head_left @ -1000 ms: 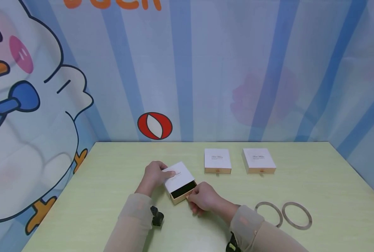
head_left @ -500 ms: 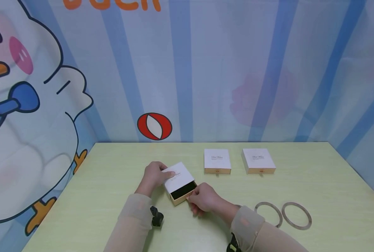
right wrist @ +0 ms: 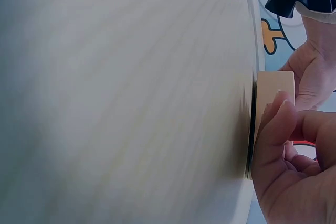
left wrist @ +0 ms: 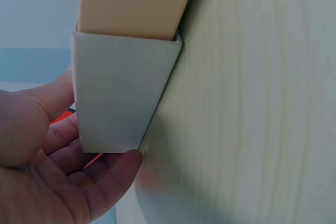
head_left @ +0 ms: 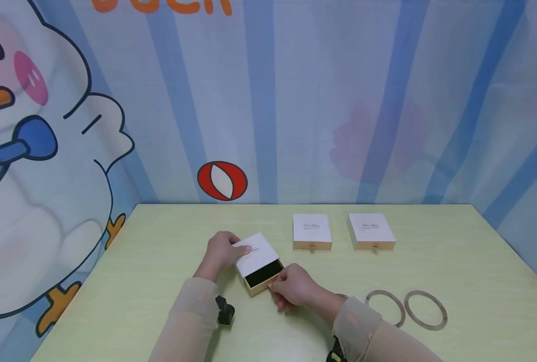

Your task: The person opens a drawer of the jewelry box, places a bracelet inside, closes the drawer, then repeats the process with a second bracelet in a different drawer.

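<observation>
A small white drawer box (head_left: 257, 253) sits turned at an angle on the table, its tan drawer (head_left: 258, 287) slid partly out and black inside. My left hand (head_left: 220, 255) grips the sleeve's back end, thumb over the printed top. In the left wrist view, its fingers curl round the white sleeve (left wrist: 118, 93) below the tan drawer (left wrist: 131, 3). At the drawer's front, my right hand (head_left: 294, 285) pinches the small pull tab between thumb and forefinger. Those fingers largely hide the tab in the right wrist view, against the tan drawer front (right wrist: 275, 81).
Two matching white boxes, one (head_left: 312, 230) nearer the middle and one (head_left: 371, 230) farther right, stand with drawers in at the back. Two bangles, one (head_left: 399, 299) partly behind my right sleeve and one (head_left: 427, 310) beside it, lie at right. Part of another ring shows behind my right wrist.
The drawer has come very slightly farther out toward me, the right hand shifting a little with it. My left hand and the other boxes stay put.
</observation>
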